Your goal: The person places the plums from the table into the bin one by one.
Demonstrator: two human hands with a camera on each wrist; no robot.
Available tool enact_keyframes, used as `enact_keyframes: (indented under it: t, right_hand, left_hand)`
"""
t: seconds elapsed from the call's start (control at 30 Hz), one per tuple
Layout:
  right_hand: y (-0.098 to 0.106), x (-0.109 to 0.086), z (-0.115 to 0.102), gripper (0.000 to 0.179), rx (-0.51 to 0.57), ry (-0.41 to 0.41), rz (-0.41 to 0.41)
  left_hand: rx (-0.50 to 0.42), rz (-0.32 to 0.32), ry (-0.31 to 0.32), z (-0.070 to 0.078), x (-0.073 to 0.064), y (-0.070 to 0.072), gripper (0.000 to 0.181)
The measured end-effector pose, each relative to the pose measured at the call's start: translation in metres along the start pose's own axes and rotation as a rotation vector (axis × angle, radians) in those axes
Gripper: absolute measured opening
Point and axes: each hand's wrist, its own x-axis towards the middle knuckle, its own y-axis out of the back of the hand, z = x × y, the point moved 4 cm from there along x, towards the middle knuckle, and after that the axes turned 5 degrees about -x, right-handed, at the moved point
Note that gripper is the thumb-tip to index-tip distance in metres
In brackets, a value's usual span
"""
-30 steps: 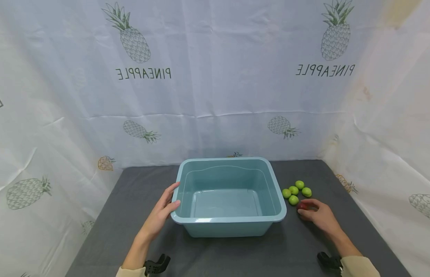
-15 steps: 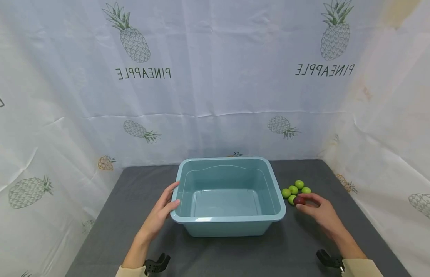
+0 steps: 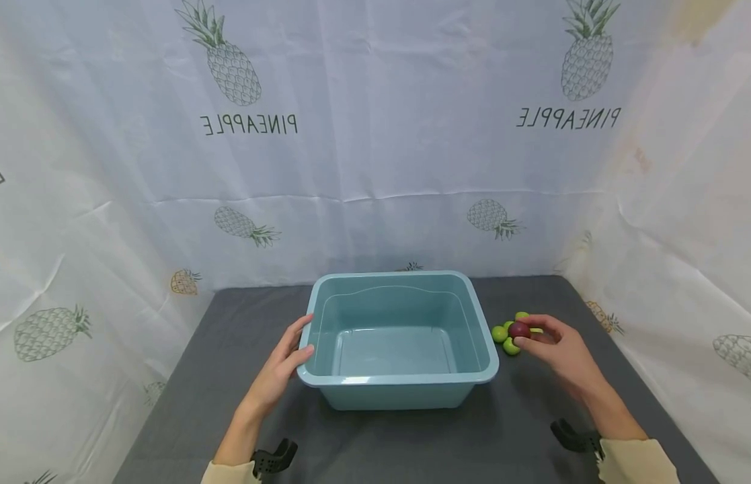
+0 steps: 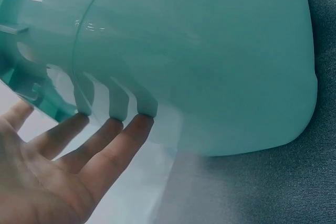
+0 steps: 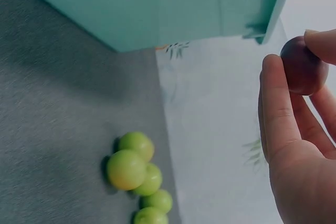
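A light blue plastic basin (image 3: pixel 393 396) stands mid-table in the head view. My left hand (image 3: pixel 277 371) holds its left side, thumb and a finger over the rim; in the left wrist view several fingertips (image 4: pixel 146 121) press against the outer wall. To the right of the basin, my right hand (image 3: pixel 565 353) pinches a small dark red plum (image 5: pixel 302 66) between thumb and fingers. The plum is held up above the table, overlapping several small green round fruits (image 3: pixel 499 334) in the head view. Some of these fruits (image 5: pixel 126 170) are partly hidden behind the plum and hand.
Dark grey cloth (image 3: pixel 242 336) covers the table. A white curtain with pineapple prints (image 3: pixel 381 148) hangs at the back and both sides. The basin's right wall stands close to the green fruits.
My right hand has picked up the plum from the table and moved it up and slightly away, over the green fruits. The left hand stays on the basin.
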Motion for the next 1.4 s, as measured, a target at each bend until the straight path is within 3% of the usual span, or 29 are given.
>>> enact_keyframes:
  t: [0.5, 0.9, 1.27, 1.4]
  right_hand:
    - [-0.005, 0.009, -0.049, 0.048, -0.005, 0.092, -0.033]
    - [-0.017, 0.020, -0.088, 0.041, 0.026, 0.211, -0.058]
    - [-0.033, 0.028, -0.127, 0.042, -0.025, 0.194, -0.126]
    - [-0.040, 0.033, -0.139, 0.041, -0.030, 0.224, -0.155]
  left_hand:
    - [0.015, 0.013, 0.003, -0.001, 0.001, 0.002, 0.057]
    - [0.019, 0.019, 0.005, 0.002, 0.001, 0.002, 0.058]
    - [0.011, 0.020, 0.016, 0.000, 0.001, 0.000, 0.058]
    - [0.011, 0.024, 0.020, 0.000, 0.000, 0.000, 0.058]
